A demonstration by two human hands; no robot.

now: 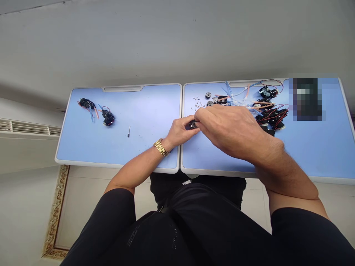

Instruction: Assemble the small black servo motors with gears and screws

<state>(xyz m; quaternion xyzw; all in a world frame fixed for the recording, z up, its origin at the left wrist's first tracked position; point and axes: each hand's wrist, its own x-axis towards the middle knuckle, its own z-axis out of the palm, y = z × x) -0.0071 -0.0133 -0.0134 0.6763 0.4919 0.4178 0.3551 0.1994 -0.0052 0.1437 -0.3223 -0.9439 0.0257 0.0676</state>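
Pale blue plastic surface (149,111) runs in two panels under my hands, and I work just right of the seam (181,99) between them. My left hand (180,133), with a gold watch (161,147) on its wrist, is curled nearly closed around a small black part (192,125). My right hand (230,131) comes over from above, its fingers (202,116) pinching the same part. Most of the part is hidden, so I cannot tell exactly what it is or whether it touches the surface. A firm pinch from both sides, with my wrists low and steady, suits a piece this small.

I see no tray or box in view: tiny loose screws (197,104) lie directly on the surface just above my hands, near a round metal bearing (208,95). Farther right sits a heap of black servo motors (270,118) tangled in red and black wires, with clear blue strips (233,90) beside them. On the left panel lie two black wired assemblies (87,104) and a small screwdriver (129,131). A pixelated patch (306,99) hides the far right.
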